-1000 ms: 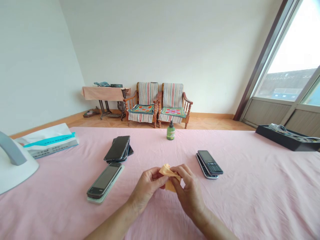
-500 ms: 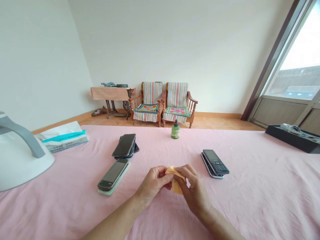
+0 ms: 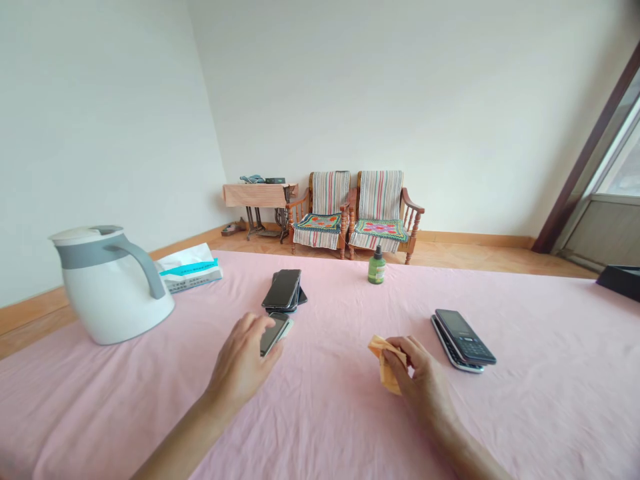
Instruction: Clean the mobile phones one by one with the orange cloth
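Note:
My left hand (image 3: pixel 245 357) reaches over a dark mobile phone (image 3: pixel 273 332) lying on a pale flat item (image 3: pixel 290 327), of which only an edge shows. Its thumb and fingers are apart at the phone's sides, and the hand covers the phone's near part; I cannot tell how firmly they touch it. Between the thumb and fingers of my right hand (image 3: pixel 417 373) is a crumpled yellow cloth (image 3: pixel 389 373), held just above the table. To the right of that hand lie two stacked keypad phones (image 3: pixel 463 339). Behind my left hand is a stack of dark smartphones (image 3: pixel 284 290).
A white jug (image 3: pixel 113 290) with a grey handle stands at the left, beside a tissue pack (image 3: pixel 193 270). The green bottle (image 3: pixel 377 268) is near the far edge of the pink tablecloth (image 3: pixel 330 413). A black box (image 3: pixel 620 281) sits at far right.
My left hand has let go of the cloth and moved left onto the dark phone. My right hand keeps the cloth. The view has swung left, showing more of the jug.

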Motion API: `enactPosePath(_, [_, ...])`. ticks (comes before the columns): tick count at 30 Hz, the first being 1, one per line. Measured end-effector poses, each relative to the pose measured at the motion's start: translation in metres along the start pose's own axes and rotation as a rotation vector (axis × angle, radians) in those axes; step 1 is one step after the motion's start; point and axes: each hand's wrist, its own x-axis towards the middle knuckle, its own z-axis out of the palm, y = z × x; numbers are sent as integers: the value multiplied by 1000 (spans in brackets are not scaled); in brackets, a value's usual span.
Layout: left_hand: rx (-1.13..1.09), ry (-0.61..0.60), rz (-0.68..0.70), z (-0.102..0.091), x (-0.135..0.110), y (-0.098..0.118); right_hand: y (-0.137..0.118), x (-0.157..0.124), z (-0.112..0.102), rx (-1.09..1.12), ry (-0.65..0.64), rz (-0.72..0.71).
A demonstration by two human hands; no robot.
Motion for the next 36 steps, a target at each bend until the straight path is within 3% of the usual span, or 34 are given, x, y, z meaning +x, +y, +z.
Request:
enactPosePath(3, [199, -30, -93, -2, -3, -27, 3, -1, 1, 11, -19, -3])
enactPosePath(6, [242, -130, -120, 4, -6, -39, 5, -1, 2, 17, -32, 10])
enactPosePath(15, [213, -133, -184, 5, -7, -34, 7, 2, 2, -6, 19, -50])
enactPosePath(20, [-103, -164, -182, 5, -4, -14, 0, 3, -1, 7, 114, -79])
enactPosePath(24, [-346, -222, -121, 28, 4, 15, -2, 6, -11, -6, 168, -74])
enactPosePath(30, [-287, -251, 0, 65, 2, 67, -2, 8, -17, -36, 184, -40])
enactPosePath(36, [-346, -317, 129, 66, -16, 89, -8, 6, -13, -28, 90, -2])
